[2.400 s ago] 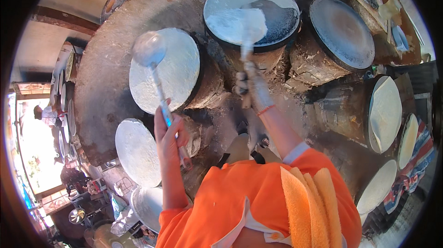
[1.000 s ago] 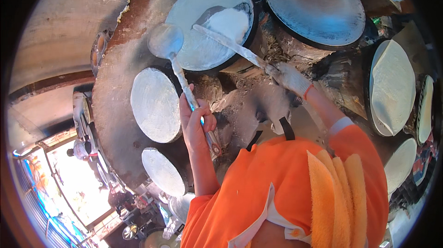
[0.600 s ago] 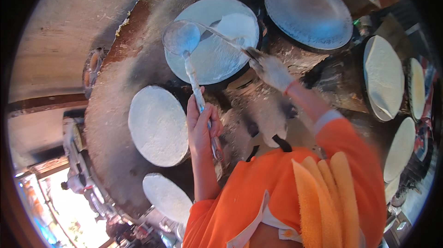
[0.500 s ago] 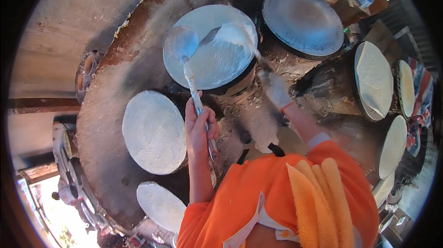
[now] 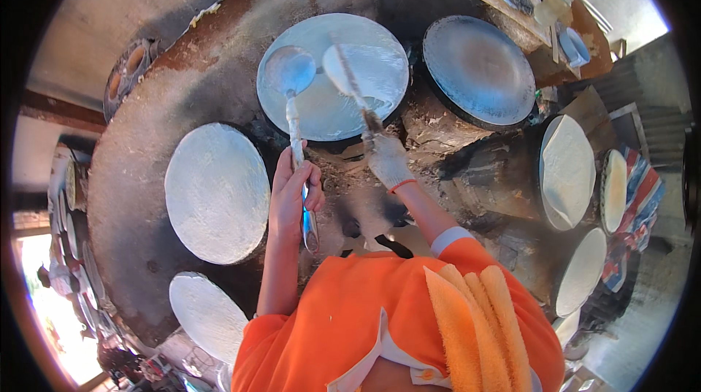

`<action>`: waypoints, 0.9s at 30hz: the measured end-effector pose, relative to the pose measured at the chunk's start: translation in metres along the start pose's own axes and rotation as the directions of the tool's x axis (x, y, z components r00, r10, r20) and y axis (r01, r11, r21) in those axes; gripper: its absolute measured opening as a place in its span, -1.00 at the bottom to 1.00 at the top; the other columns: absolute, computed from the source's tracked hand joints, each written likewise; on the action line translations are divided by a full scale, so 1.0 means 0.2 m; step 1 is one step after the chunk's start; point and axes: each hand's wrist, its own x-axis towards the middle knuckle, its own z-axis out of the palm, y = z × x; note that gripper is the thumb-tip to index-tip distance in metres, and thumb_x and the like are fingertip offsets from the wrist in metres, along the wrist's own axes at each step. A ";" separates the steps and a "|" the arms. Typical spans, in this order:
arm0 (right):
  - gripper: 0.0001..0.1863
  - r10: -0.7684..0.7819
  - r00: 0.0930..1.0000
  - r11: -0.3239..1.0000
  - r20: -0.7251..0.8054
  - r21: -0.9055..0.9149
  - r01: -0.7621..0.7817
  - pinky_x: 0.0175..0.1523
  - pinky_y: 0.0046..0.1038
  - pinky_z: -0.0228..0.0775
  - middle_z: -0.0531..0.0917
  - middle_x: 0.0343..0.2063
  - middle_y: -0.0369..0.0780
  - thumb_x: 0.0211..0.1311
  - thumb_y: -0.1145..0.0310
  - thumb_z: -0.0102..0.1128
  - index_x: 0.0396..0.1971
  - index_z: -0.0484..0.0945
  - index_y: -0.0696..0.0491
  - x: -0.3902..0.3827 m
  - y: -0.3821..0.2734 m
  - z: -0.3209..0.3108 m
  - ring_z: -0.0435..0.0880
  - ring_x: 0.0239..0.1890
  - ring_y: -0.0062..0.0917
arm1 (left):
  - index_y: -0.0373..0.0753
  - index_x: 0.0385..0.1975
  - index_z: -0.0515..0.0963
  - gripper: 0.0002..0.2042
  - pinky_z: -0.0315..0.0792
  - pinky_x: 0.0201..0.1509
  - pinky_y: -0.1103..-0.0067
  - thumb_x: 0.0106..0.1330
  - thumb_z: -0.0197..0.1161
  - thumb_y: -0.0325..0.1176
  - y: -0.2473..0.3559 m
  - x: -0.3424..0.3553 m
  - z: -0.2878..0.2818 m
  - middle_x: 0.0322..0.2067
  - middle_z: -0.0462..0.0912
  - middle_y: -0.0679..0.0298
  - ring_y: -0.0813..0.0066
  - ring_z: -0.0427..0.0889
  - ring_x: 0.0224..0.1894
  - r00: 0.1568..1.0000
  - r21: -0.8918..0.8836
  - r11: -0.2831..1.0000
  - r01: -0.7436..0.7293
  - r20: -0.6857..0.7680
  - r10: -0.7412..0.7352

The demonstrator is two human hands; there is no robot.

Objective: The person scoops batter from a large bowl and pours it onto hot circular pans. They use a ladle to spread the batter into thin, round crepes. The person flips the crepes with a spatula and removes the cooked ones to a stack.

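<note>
My left hand (image 5: 298, 186), bare, is closed around the long handle of a ladle (image 5: 290, 71). The ladle's round bowl is over a round griddle (image 5: 328, 118) coated with pale batter. On my right hand (image 5: 388, 160) is a whitish work glove with a red cuff edge. Its fingers wrap the dark handle of a long, narrow spatula (image 5: 349, 78), whose blade is blurred by motion. That blade slants across the batter, at the left edge of a whiter, thicker patch (image 5: 376, 74). My gloved fingers are partly hidden.
More round griddles surround me: a darker one (image 5: 478, 71) at the far right, a white-coated one (image 5: 217, 193) on the left, and another (image 5: 208, 315) nearer. At right, a pale sheet lifts at its edge on a tilted griddle (image 5: 568, 173). A blue bowl (image 5: 575, 47) sits beyond.
The spatula and my right hand have swept left across the griddle, from its right edge toward the middle. My left hand keeps the ladle over the griddle. The whole view has shifted somewhat.
</note>
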 end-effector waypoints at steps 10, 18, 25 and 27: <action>-0.62 -0.036 0.893 -0.826 0.448 0.489 -0.279 -0.35 -0.69 0.48 0.52 -0.10 -0.13 0.24 0.57 -0.31 0.04 0.31 0.27 0.15 0.41 0.00 0.53 -0.40 -0.55 | -0.21 0.01 0.20 -0.73 0.11 -0.80 0.72 0.32 -0.13 -0.43 0.04 0.17 0.10 -0.57 0.34 0.33 0.71 0.15 -0.84 0.990 0.053 0.996 0.077 -0.125 -0.070; -0.61 -0.027 0.826 -0.571 0.563 0.670 -0.475 -0.30 -0.67 0.41 0.54 -0.22 -0.25 0.26 0.44 -0.10 0.09 0.29 0.16 -0.05 0.43 -0.22 0.53 -0.36 -0.61 | -0.30 -0.17 0.25 -0.83 0.15 -0.77 0.66 0.32 -0.10 -0.37 0.20 0.82 -0.04 -0.58 0.37 0.27 0.63 0.19 -0.83 0.991 0.269 0.957 0.110 -0.098 -0.086; -0.70 -0.030 0.948 0.174 0.317 0.935 -0.308 -0.44 -0.71 0.28 0.48 -0.42 -0.37 0.26 0.36 -0.02 -0.02 0.38 0.06 -0.25 0.37 0.18 0.42 -0.45 -0.78 | -0.24 -0.28 0.23 -0.89 0.17 -0.80 0.63 0.30 -0.07 -0.37 0.12 0.46 -0.16 -0.65 0.34 0.28 0.59 0.25 -0.84 0.987 0.488 0.862 0.137 -0.144 -0.075; -0.73 -0.043 0.892 -0.085 0.450 0.888 -0.452 -0.47 -0.73 0.26 0.46 -0.44 -0.39 0.26 0.32 -0.01 -0.07 0.40 0.07 -0.14 0.19 0.23 0.40 -0.47 -0.79 | -0.21 -0.24 0.27 -0.87 0.18 -0.77 0.66 0.27 -0.04 -0.37 0.10 0.35 -0.19 -0.64 0.34 0.31 0.63 0.25 -0.82 0.982 0.485 0.855 0.186 -0.128 -0.141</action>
